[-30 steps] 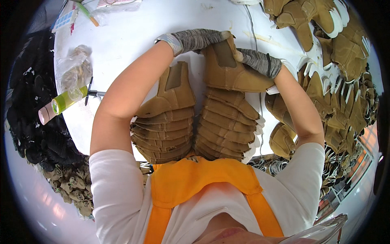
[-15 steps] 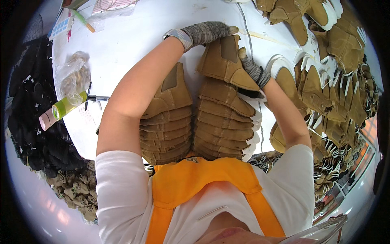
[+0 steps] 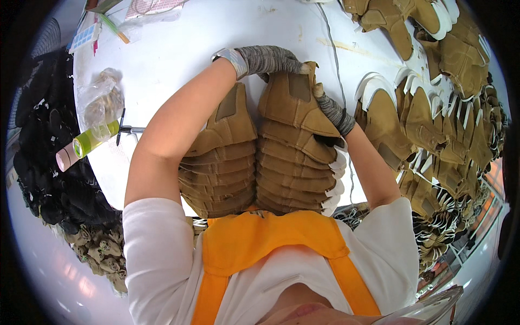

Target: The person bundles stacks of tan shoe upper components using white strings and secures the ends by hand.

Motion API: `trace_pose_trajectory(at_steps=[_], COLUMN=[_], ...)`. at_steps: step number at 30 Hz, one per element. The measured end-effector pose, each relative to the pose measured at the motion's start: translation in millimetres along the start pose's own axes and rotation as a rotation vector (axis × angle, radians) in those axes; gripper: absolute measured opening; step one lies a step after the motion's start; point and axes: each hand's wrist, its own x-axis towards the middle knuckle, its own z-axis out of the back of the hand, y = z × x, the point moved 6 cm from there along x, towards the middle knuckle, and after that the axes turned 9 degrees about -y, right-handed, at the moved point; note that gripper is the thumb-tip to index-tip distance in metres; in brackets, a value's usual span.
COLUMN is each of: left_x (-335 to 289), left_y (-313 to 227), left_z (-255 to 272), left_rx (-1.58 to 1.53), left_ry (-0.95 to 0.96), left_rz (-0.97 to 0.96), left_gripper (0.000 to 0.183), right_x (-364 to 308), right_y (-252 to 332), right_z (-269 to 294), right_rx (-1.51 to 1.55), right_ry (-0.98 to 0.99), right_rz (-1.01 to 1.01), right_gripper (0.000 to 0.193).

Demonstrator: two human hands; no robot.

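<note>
Both my hands wear grey knit gloves with bare fingertips. They hold one brown suede boot upper [image 3: 295,100] at the far end of the right-hand row of stacked uppers. My left hand [image 3: 271,59] is closed over its far top edge, with most fingers hidden behind the suede. On its right side, my right hand [image 3: 335,112] grips near the toe, its lower fingers out of sight underneath. The right row of uppers [image 3: 295,168] runs down toward my orange apron, white edges showing on its right. Beside it lies a matching left row of uppers [image 3: 222,157].
More brown uppers with white edging [image 3: 433,124] crowd the right side. Black pieces [image 3: 49,141] are heaped at the left. On the white table [image 3: 179,54] lie a plastic bag [image 3: 100,100], a green-and-pink cylinder [image 3: 89,142], a pen [image 3: 120,127] and a grey cable [image 3: 337,59].
The held upper has moved toward me and slightly left, down against the right row. Both hands have travelled with it and keep their grip.
</note>
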Motion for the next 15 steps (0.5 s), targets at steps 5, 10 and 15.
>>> trace_pose_trajectory(at_steps=[5,10,15], left_x=[4.8,-1.0,-4.4], left_y=[9.9,29.8,6.9], left_z=[-2.7,-8.7,-20.6], left_rx=[-0.176,-0.237,-0.121], left_ry=[-0.106,-0.159,-0.237], left_rz=[0.015,0.129,0.076], left_gripper=[0.095,0.103,0.101], right_x=[17.4,-20.3,-17.7], right_y=[-44.7,50.9,26.0], right_z=[33.4,8.1,40.0], right_rx=[0.073,-0.628,-0.332], right_ry=[-0.307,-0.343,0.066], right_rz=[0.227,0.177,-0.130], right_gripper=[0.083,0.081,0.086])
